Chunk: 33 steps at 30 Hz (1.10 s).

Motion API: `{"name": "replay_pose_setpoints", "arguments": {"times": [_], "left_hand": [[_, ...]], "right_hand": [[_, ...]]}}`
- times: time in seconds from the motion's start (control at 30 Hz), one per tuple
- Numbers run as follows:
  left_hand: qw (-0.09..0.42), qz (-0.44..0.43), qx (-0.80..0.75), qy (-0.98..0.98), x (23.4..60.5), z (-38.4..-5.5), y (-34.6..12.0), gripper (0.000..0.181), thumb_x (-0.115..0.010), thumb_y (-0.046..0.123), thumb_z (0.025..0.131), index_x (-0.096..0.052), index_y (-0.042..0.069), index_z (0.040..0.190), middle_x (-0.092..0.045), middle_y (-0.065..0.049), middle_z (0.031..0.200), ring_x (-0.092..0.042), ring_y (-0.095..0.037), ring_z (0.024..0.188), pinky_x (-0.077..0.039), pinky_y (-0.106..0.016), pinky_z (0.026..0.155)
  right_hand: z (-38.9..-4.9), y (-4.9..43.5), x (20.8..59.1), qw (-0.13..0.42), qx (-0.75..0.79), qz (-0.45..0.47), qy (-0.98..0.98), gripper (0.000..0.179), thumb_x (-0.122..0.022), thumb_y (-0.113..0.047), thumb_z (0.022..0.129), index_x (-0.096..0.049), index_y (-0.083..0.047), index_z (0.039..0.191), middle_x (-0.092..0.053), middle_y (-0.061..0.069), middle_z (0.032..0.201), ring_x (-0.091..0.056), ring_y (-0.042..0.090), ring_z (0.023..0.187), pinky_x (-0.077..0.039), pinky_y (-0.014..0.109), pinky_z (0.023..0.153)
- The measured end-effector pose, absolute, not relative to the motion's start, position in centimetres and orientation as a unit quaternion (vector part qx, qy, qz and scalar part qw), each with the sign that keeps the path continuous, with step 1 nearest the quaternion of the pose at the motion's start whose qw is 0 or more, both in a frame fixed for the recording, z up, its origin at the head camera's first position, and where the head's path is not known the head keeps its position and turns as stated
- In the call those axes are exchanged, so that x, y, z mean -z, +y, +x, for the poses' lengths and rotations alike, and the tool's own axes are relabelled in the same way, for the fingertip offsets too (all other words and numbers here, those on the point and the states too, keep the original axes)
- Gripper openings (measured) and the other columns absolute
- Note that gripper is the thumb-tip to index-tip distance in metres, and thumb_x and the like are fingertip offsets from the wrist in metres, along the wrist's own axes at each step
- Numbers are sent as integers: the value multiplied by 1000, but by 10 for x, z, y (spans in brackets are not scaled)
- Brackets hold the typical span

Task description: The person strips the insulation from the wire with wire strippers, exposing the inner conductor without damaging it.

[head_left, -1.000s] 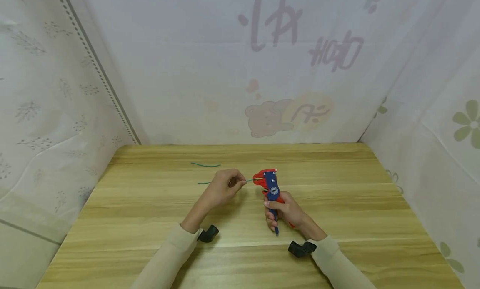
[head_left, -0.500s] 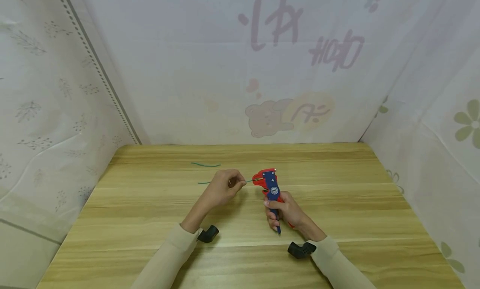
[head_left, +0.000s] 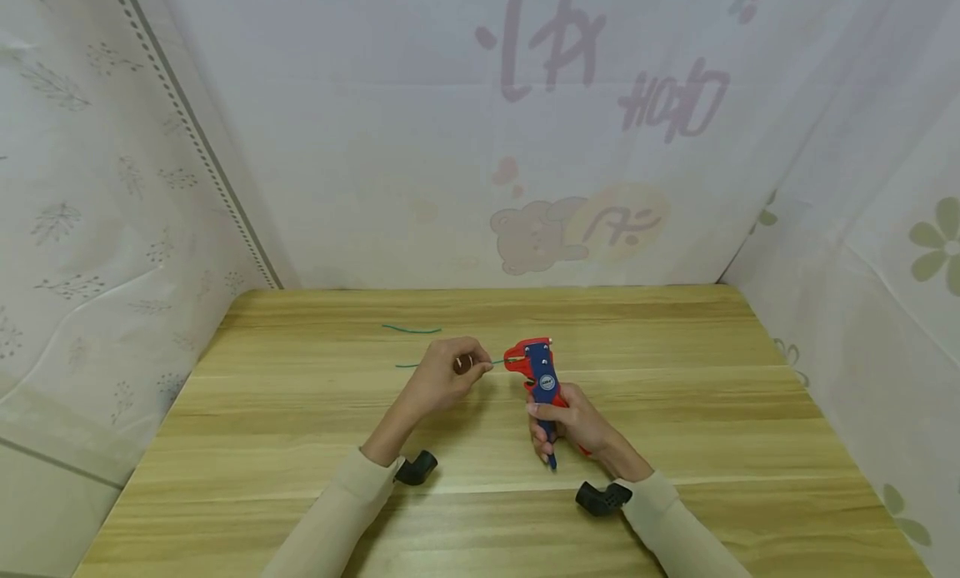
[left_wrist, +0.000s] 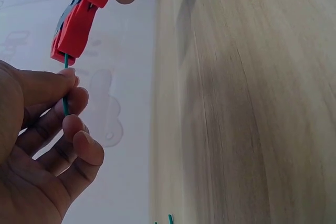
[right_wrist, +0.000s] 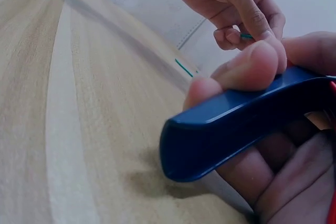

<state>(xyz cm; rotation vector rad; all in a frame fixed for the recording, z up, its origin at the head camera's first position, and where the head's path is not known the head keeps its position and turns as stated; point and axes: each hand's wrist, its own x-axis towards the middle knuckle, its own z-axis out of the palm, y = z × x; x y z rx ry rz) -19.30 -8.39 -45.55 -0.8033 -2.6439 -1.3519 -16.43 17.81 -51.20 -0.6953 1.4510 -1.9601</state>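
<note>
In the head view my right hand (head_left: 581, 420) grips the handles of a red and blue wire stripper (head_left: 546, 370), held upright with its red nose toward the left. My left hand (head_left: 446, 374) pinches a short green wire (left_wrist: 66, 106) between thumb and index finger. One end of that wire runs into the red nose, as the left wrist view shows; the other ends just past the fingers. The tip inside the nose is hidden. Fingers curl over the blue handle (right_wrist: 226, 116) in the right wrist view, and the palm lies against the other side.
One loose green wire (head_left: 411, 330) lies on the wooden table (head_left: 300, 411) beyond the left hand. Another green wire (head_left: 407, 366) shows partly from behind that hand. Black wrist cameras (head_left: 417, 468) sit on both sleeves. Printed cloth walls (head_left: 390, 145) enclose the table's back and sides.
The wire stripper tilts slightly, its lower handle tip shifting a little right and then back left; its nose has edged slightly left. The left hand and its wire have stayed in place.
</note>
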Motion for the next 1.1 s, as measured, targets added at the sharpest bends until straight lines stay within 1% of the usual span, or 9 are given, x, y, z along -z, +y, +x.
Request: {"name": "replay_pose_setpoints", "arguments": {"times": [0.1,0.23,0.4,0.63,0.7,0.87,0.93,0.97,1.1], "left_hand": [[36,-264,437,-859,455,-193,-84,7,-73,12,96,-75,13,89,-67,3,77,-55,-10,68,-48,-22,61],[40,-269,439,-856,454,-193,-85,8,-74,11,95,-76,14,88,-68,3,78,-55,-10,68,-49,-22,61],[31,-267,443,-855,454,-193,-86,8,-74,12,95,-76,15,88,-69,3,79,-56,-9,69,-50,-22,62],[16,-265,444,-856,453,-193,-86,6,-75,13,95,-76,10,90,-69,4,79,-58,-8,70,-51,-22,63],[11,-267,443,-856,453,-193,-86,6,-75,13,94,-76,9,90,-70,1,79,-58,-8,70,-51,-22,64],[4,-272,440,-856,454,-193,-86,9,-74,12,95,-76,6,90,-73,-10,80,-58,-9,69,-49,-22,63],[1,-271,439,-857,455,-193,-86,9,-74,12,95,-75,5,90,-73,-12,80,-58,-9,69,-49,-22,63],[1,-271,438,-857,455,-193,-86,9,-73,13,96,-75,5,91,-73,-12,81,-58,-9,69,-49,-22,64],[-2,-265,437,-860,455,-193,-87,9,-73,14,97,-75,7,92,-73,-10,83,-59,-10,71,-51,-23,65]], "right_hand": [[-164,178,512,302,736,-258,548,22,-49,-13,108,-42,8,110,-58,1,68,-61,13,54,-59,33,53],[-165,178,512,306,738,-255,545,22,-50,-13,107,-42,7,110,-57,1,68,-60,13,54,-58,33,53],[-165,177,513,300,741,-261,541,16,-49,-12,107,-44,3,109,-55,1,66,-58,13,50,-57,31,50],[-163,177,512,290,743,-251,549,12,-49,-10,106,-45,2,105,-51,-1,62,-52,11,46,-53,29,45],[-162,177,511,289,741,-240,557,14,-49,-10,106,-45,3,102,-49,-2,60,-50,10,44,-51,28,43],[-161,177,508,284,737,-208,577,21,-52,-15,106,-44,3,102,-44,-7,58,-44,6,40,-45,25,38],[-162,178,508,284,736,-212,577,21,-51,-15,106,-43,4,104,-45,-7,59,-45,6,41,-47,25,39],[-163,178,508,286,735,-219,574,21,-51,-14,107,-43,5,104,-47,-5,60,-48,7,43,-49,26,41],[-166,180,511,298,732,-251,559,17,-49,-9,107,-43,7,108,-62,2,71,-64,13,57,-61,35,58]]}}
